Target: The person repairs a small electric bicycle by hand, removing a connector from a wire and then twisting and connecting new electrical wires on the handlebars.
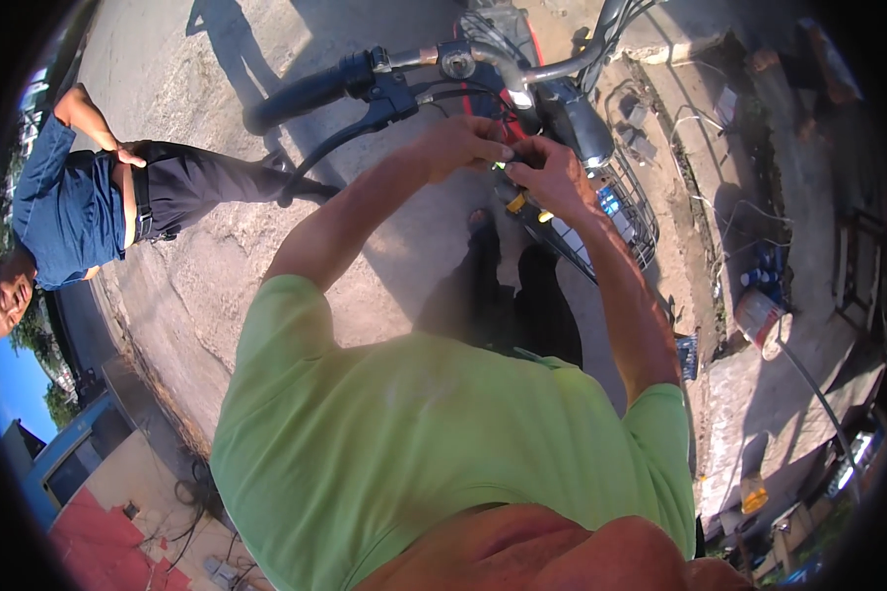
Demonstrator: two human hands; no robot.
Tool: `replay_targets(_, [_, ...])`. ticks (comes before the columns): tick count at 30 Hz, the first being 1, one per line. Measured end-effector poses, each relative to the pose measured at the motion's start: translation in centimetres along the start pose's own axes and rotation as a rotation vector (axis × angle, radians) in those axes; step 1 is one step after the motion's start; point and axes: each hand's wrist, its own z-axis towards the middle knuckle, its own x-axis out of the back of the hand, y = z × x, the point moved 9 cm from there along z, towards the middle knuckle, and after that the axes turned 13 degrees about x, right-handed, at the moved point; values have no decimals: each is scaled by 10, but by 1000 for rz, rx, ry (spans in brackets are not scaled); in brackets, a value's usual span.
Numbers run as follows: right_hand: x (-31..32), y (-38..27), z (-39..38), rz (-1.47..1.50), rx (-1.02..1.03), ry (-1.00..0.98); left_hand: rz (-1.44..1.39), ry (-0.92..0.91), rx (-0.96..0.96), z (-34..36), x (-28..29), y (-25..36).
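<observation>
My left hand and my right hand come together fingertip to fingertip in front of a bicycle. Both are closed in a pinch. Something tiny and bright shows between the fingertips, too small to name. Just beyond them is the bicycle's handlebar, with a black rubber grip and a black brake lever on its left side. A rounded black part, maybe a headlamp, sits by my right hand. Below it, a black wire basket holds blue-and-white items, partly hidden by my right forearm.
A person in a dark blue shirt stands at the left, hand on hip. Rough concrete ground lies between us. Along the right are a broken kerb, loose pale wires, a white bucket-like container and a yellow object.
</observation>
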Motion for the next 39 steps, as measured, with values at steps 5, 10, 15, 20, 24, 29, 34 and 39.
replay_targets(5, [0,6,-3,55,-15,38,-216,-6,29,-17,-2,2])
replay_targets(10, [-1,12,-5,38,-25,63,-254,-41,26,-17,2,-5])
replay_targets(15, [-2,14,-3,22,-48,46,-198,32,-11,-18,0,0])
replay_targets(20, [-6,39,6,17,-38,42,20,24,-37,-9,3,6])
replay_targets(24, [2,34,5,-54,-68,47,386,178,-92,-12,-1,28])
replay_targets(29, [0,-4,5,-267,-3,-65,417,286,-102,-10,10,15])
replay_targets(34, [5,-3,-1,-318,107,38,642,471,-167,-25,-16,41])
replay_targets(39, [-3,-17,-20,-205,205,50,693,671,-273,-28,-19,38])
